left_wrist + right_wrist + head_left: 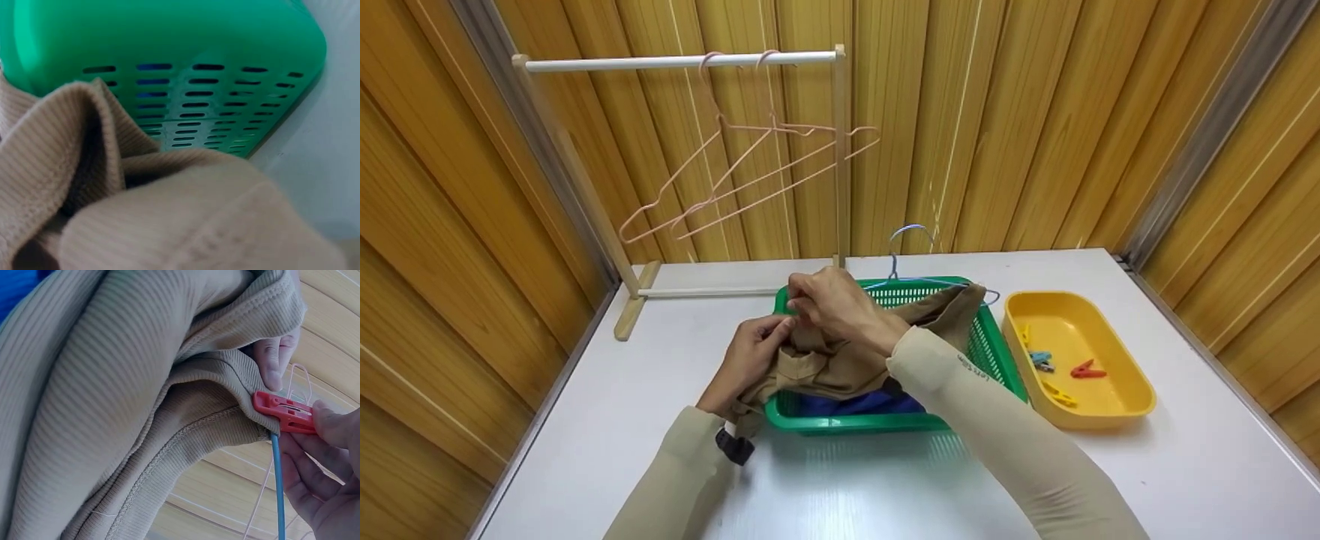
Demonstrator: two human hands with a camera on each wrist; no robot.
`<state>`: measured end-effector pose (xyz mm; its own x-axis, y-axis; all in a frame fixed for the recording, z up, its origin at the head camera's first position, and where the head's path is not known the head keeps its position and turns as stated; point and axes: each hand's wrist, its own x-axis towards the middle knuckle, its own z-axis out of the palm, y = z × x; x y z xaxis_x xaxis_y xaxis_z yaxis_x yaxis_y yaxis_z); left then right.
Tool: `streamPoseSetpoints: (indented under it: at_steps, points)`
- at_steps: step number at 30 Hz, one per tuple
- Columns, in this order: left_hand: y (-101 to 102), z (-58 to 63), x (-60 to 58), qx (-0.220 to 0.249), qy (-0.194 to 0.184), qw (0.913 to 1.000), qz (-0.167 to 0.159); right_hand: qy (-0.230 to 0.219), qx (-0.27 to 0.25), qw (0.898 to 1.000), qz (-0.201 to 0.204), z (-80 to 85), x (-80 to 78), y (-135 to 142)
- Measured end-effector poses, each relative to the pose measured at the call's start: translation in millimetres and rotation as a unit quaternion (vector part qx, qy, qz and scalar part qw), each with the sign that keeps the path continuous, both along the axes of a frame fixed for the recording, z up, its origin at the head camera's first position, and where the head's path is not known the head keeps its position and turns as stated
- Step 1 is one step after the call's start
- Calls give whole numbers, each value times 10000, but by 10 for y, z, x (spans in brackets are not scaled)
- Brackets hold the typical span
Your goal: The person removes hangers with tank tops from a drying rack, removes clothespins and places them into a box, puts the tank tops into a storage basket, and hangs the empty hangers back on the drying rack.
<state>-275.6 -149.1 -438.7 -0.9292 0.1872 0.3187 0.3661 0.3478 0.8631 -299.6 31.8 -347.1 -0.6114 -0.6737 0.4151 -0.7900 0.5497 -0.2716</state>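
My right hand [840, 304] pinches a red clothespin [284, 412], whose jaws bite the edge of a brown ribbed garment [847, 367] at the blue wire hanger [277, 489]. Beside it, my left hand [748, 356] grips the same garment, thumb and fingers close to the clothespin. The hanger's hook rises behind the green basket [847, 424], and the garment's other end hangs near the hanger's right tip. Brown folds drape over the basket's left rim and fill much of the left wrist view, where my left hand is hidden.
Blue cloth [855, 406] lies in the basket under the garment. To its right stands a yellow tub [1084, 326] with several clothespins, one of them red [1087, 370]. Behind, a rack [682, 63] carries two pink hangers [688, 166] before a wood-panelled wall.
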Motion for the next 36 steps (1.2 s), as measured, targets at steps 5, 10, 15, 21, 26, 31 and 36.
streamPoseSetpoints:
  at_steps: [5,10,15,21,26,31,36]
  points:
    - [-14,-96,-60,69,143,9999,-8,42,-452,9990,42,64,5,42]
    - [-27,-104,-57,51,223,9997,-111,29,-1135,9934,138,242,76,89]
    - [-30,-106,-60,63,309,9995,-97,119,-1293,9915,63,394,205,123]
    - [-21,-101,-35,59,224,9997,-98,452,-1672,9848,-113,541,337,296]
    - [-25,-102,-29,84,139,9998,-92,669,-1809,9811,-176,670,422,579]
    - [-31,-108,-28,119,180,9997,-69,850,-1879,9764,-636,743,469,970]
    - [-9,-112,-32,116,156,9998,-12,827,-2020,9669,-1319,741,456,1403]
